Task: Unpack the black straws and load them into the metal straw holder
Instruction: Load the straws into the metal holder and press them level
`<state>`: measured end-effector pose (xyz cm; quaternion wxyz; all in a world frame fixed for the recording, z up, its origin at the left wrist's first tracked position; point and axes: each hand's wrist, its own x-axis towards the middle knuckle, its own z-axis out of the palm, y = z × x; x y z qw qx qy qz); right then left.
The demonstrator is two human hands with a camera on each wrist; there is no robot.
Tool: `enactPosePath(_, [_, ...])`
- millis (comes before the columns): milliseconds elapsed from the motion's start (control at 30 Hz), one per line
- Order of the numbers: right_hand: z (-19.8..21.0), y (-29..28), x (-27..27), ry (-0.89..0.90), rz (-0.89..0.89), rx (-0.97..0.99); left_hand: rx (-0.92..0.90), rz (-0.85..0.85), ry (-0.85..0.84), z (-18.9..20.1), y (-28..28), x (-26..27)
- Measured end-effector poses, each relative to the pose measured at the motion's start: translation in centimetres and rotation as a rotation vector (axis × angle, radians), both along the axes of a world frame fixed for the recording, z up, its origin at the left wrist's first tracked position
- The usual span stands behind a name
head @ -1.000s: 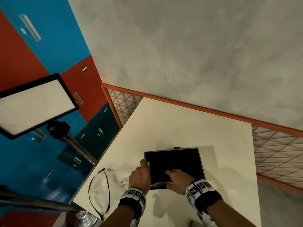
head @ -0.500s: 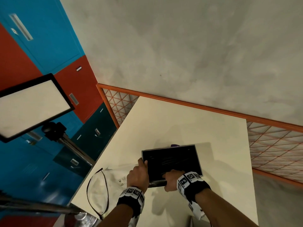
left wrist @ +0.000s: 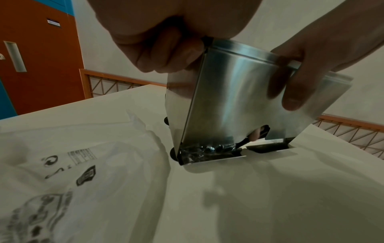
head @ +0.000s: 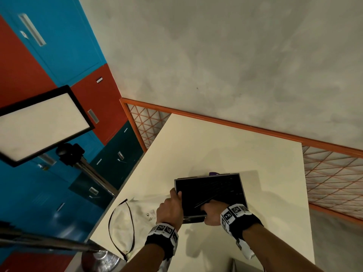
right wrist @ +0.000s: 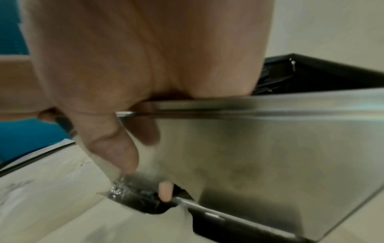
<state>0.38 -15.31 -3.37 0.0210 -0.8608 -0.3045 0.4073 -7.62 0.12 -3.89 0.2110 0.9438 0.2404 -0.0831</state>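
Metal straw holder (head: pixel 211 195) sits on cream worktop (head: pixel 225 150), approx 5 o'clock of head view, top open, tilted a bit toward the person per left wrist view. Inside: black straws (head: pixel 214 190) lying loose, crossing each other, filling the dark interior; a few glints only, count can't tell. Bottom front slot of holder (left wrist: pixel 234 98) shows crinkly clear wrap and black straw ends (left wrist: pixel 207 148) in the dispensing tray.

Left hand (head: pixel 170 210) at holder's 9 o'clock corner, fingers (left wrist: pixel 166 54) curled round the rim corner, thumb on top edge. Right hand (head: pixel 213 212) at 6 o'clock rim, thumb (left wrist: pixel 290 92) pressed flat on the front steel wall, other fingers hooked over the rim into the box; whether they pinch any straws — can't tell. Right wrist view: thumb (right wrist: pixel 112 144) down the front wall, rim (right wrist: pixel 249 106) under the palm.

Empty clear plastic bag (head: pixel 125 220) w/ black zip edge and printed marks lies flat on worktop at 8 o'clock of holder, just beside left hand. Light panel on stand (head: pixel 39 124) off worktop at 9 o'clock.
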Motion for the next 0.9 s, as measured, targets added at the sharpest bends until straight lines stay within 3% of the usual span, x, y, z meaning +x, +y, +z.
enactPosePath(500, [-1.3,-0.6,-1.1,-0.100,0.103,-0.081,0.014,-0.012,0.006,-0.9,-0.1,-1.0])
enactPosePath(900, [1.3,-2.6,0.4,-0.034,0.024,0.200,-0.007,0.001,-0.009,-0.9,0.4,0.3])
